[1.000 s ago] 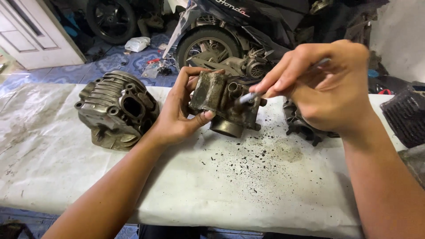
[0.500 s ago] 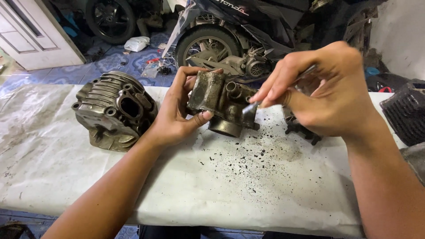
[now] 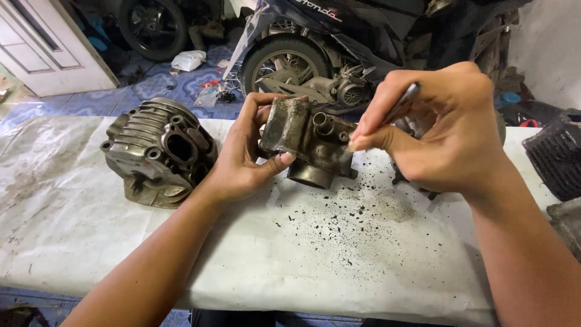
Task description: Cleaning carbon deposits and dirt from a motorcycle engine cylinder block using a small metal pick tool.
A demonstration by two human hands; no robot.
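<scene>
Scraping a grimy engine cylinder over the tabletop [image 3: 109, 260], partly done by my reckoning.

I see the white-covered tabletop strewn with black flakes [image 3: 357, 224] under the work, so some crust is off, yet the cylinder [image 3: 302, 142] looks dirty and more seems left. A finned cylinder head [image 3: 158, 152] sits near on the left; scooter [image 3: 339, 36] behind. My left hand [image 3: 242, 160] grips the cylinder just above the cloth; my right hand [image 3: 442, 127] pinches a thin metal tool [image 3: 404, 100], tip hidden by fingers.

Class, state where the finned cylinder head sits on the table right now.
In the head view, the finned cylinder head rests on the white sheet at the table's left, just beside the left hand.
</scene>
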